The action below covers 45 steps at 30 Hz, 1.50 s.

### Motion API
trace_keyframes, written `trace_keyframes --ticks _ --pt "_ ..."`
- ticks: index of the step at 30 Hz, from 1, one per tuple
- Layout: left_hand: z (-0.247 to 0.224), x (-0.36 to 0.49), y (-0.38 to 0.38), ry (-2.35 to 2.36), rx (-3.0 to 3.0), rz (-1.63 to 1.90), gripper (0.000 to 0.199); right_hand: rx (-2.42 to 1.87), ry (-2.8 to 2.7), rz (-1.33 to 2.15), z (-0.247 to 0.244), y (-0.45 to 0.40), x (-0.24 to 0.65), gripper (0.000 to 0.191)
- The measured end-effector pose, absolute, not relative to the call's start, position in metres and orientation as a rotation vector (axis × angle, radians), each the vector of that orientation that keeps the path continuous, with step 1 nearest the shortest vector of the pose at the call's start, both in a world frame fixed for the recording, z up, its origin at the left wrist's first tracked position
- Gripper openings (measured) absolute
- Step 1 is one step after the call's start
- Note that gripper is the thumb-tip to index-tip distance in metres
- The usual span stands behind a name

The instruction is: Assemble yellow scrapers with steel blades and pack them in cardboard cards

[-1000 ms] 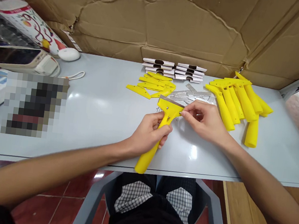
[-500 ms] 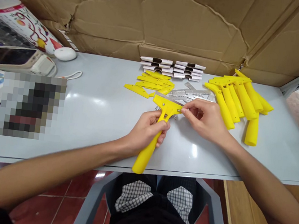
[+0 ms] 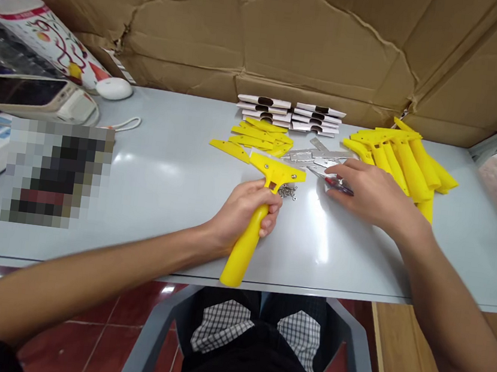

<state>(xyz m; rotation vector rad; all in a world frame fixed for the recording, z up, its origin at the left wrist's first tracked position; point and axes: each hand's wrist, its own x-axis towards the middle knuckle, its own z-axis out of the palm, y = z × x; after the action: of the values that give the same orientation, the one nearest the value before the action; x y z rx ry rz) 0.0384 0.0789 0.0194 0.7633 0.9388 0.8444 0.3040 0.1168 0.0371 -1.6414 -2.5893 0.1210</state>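
My left hand (image 3: pixel 249 215) is wrapped round the handle of a yellow scraper (image 3: pixel 242 255), whose wide head with two screws points away from me. My right hand (image 3: pixel 365 191) has its fingers round a small red and dark screwdriver (image 3: pixel 338 185), beside the loose metal blades (image 3: pixel 319 157). Small screws (image 3: pixel 287 192) lie just right of the scraper's neck. Flat yellow pieces (image 3: pixel 259 136) are piled behind the scraper head. Several yellow scraper handles (image 3: pixel 407 163) are heaped beyond my right hand.
White folded packets (image 3: pixel 316 119) are stacked against the cardboard (image 3: pixel 329 45) at the back of the grey table (image 3: pixel 150 210). On the left are a white mouse-shaped object (image 3: pixel 114 88), a phone-like device (image 3: pixel 28 95), a patterned cylinder (image 3: pixel 51 38) and a blurred-out item.
My right hand has left the scraper head and moved right, where its fingers are now round the screwdriver. My left hand still holds the scraper, whose head has turned slightly.
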Motion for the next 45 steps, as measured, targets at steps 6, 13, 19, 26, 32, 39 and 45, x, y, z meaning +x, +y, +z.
trace_keyframes --ticks 6,13,19,26,32,39,45 --pt "0.021 0.037 0.079 0.955 0.751 0.849 0.020 -1.633 -2.587 0.150 0.033 0.119 0.301 0.024" --pt "0.021 0.037 0.079 0.954 0.751 0.838 0.021 -1.410 -2.375 0.133 0.036 0.119 0.305 0.024" --pt "0.017 0.036 0.079 0.951 0.747 0.843 0.018 -1.066 -2.315 0.466 0.048 0.113 0.301 0.016" --pt "0.016 0.035 0.079 0.959 0.769 0.834 0.020 -1.102 -2.345 0.392 0.046 0.113 0.301 0.017" --pt "0.017 0.034 0.079 0.964 0.781 0.826 0.021 -1.133 -2.333 0.393 0.049 0.115 0.303 0.018" --pt "0.019 0.036 0.076 1.008 0.819 0.817 0.020 -1.122 -2.356 0.358 0.045 0.115 0.304 0.021" --pt "0.018 0.038 0.075 1.077 0.895 0.808 0.022 -1.116 -2.450 0.138 0.048 0.106 0.305 0.024"
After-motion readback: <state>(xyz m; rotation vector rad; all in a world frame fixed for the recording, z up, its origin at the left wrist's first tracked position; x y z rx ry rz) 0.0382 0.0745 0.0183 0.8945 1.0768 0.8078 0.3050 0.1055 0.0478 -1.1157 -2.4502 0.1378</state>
